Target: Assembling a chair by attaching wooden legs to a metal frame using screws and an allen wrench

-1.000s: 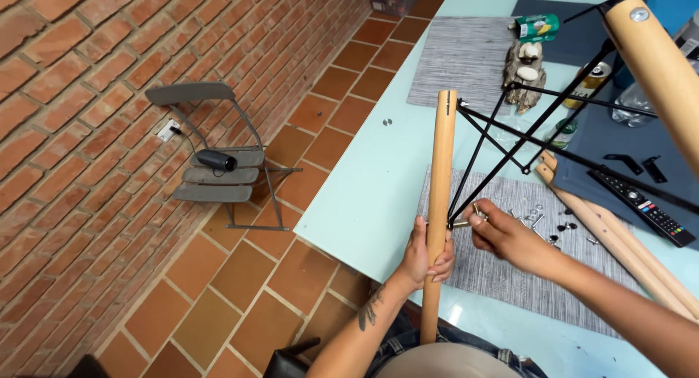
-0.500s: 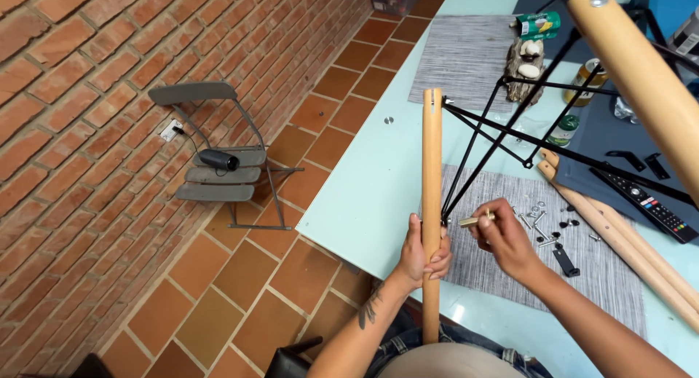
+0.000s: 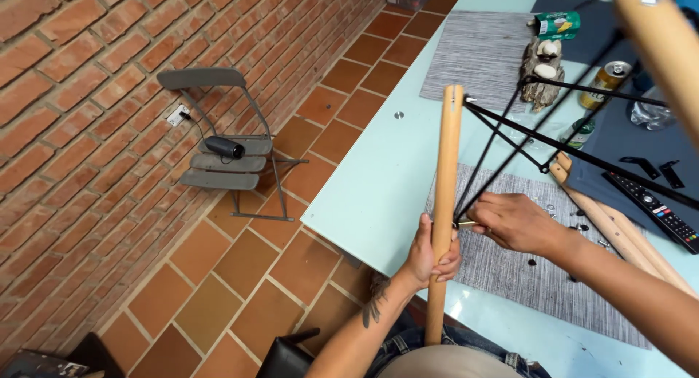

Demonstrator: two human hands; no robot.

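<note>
At lower centre my left hand (image 3: 435,253) grips the wooden leg (image 3: 444,203) upright, steadying it while my right hand (image 3: 513,221) pinches a small fastener (image 3: 466,223) against it.

Off the pale blue table's (image 3: 378,181) left edge, a grey folding chair (image 3: 222,141) sits against the brick wall (image 3: 80,108) with a small dark cylinder (image 3: 224,147) on its seat, and there's a wall socket (image 3: 177,116) right behind it. Up at the table's far end lies a grey woven placemat (image 3: 480,54), with a green can (image 3: 557,25) tipped over just past it and a lumpy piece of driftwood (image 3: 540,72) beside it. A remote control (image 3: 659,212) is over on the table's right side.
</note>
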